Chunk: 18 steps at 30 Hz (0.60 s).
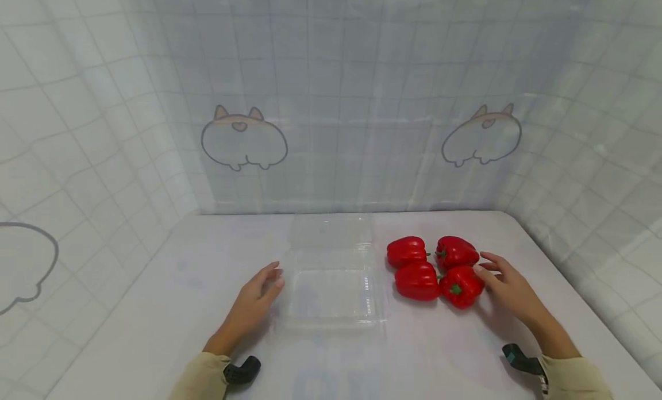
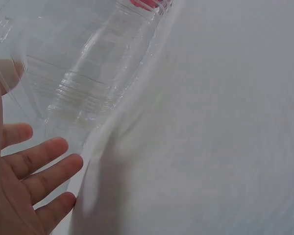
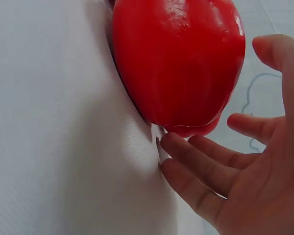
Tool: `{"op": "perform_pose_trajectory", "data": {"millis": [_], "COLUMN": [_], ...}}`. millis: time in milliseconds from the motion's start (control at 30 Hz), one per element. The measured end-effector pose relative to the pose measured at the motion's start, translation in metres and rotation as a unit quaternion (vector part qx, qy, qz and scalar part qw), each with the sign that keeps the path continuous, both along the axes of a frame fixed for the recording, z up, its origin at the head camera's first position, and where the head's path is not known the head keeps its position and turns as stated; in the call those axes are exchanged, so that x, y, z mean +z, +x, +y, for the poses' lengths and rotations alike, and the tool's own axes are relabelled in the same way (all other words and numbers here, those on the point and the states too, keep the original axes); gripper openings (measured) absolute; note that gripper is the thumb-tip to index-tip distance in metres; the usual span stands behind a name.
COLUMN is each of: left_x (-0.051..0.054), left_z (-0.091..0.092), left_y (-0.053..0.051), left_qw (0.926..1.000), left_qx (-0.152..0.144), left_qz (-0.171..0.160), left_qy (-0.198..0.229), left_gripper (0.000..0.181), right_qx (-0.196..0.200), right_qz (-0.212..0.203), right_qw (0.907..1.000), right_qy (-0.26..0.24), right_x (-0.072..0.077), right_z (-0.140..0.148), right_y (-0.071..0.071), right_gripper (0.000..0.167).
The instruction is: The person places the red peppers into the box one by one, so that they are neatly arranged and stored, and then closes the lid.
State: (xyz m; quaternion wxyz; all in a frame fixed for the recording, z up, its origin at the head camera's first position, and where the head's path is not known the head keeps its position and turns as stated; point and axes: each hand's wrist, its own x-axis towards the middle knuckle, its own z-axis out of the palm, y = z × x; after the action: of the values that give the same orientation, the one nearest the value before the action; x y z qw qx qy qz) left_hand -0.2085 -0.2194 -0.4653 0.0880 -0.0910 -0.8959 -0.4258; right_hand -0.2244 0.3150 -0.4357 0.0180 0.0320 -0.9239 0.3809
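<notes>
Several red bell peppers lie together on the right part of the white table. My right hand [image 1: 509,285] is at the right side of the group, beside the near-right bell pepper [image 1: 462,287] and the far-right bell pepper [image 1: 456,252]. In the right wrist view its fingers are spread and loosely bent around the end of a bell pepper [image 3: 179,63], gripping nothing. Left of the peppers lies a clear plastic box [image 1: 331,293], its lid [image 1: 330,232] folded back away from me. My left hand [image 1: 254,299] hovers at the box's left edge, fingers relaxed and holding nothing.
Two more bell peppers [image 1: 416,281] form the left side of the group, close to the box. A grid-patterned curtain [image 1: 357,101] rises behind the table [image 1: 207,273] and along both sides. Dark wrist devices [image 1: 243,370] sit at both sleeves.
</notes>
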Motion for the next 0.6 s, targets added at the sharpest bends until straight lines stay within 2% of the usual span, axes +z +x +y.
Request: {"op": "perform_pose_trajectory", "data": {"millis": [233, 433, 600], "left_x": [-0.0015, -0.0010, -0.0024], "left_z": [0.0024, 0.0033, 0.0026], "left_y": [-0.0003, -0.0025, -0.0001], "left_qw": [0.9996, 0.9985, 0.9987], "left_qx": [-0.023, -0.042, -0.035], "left_qz": [0.005, 0.010, -0.002], "left_qy": [0.016, 0.034, 0.038], "left_gripper": [0.057, 0.050, 0.044], "right_qx": [0.012, 0.018, 0.045], "right_qz": [0.022, 0.032, 0.032], "right_qw": [0.9997, 0.9991, 0.9980], "right_qy": [-0.004, -0.022, -0.031], "right_x": [-0.0021, -0.0020, -0.0056], "right_z": [-0.0034, -0.0030, 0.0004], "right_y": [0.0008, 0.0033, 0.0080], "right_gripper": [0.068, 0.058, 0.053]}}
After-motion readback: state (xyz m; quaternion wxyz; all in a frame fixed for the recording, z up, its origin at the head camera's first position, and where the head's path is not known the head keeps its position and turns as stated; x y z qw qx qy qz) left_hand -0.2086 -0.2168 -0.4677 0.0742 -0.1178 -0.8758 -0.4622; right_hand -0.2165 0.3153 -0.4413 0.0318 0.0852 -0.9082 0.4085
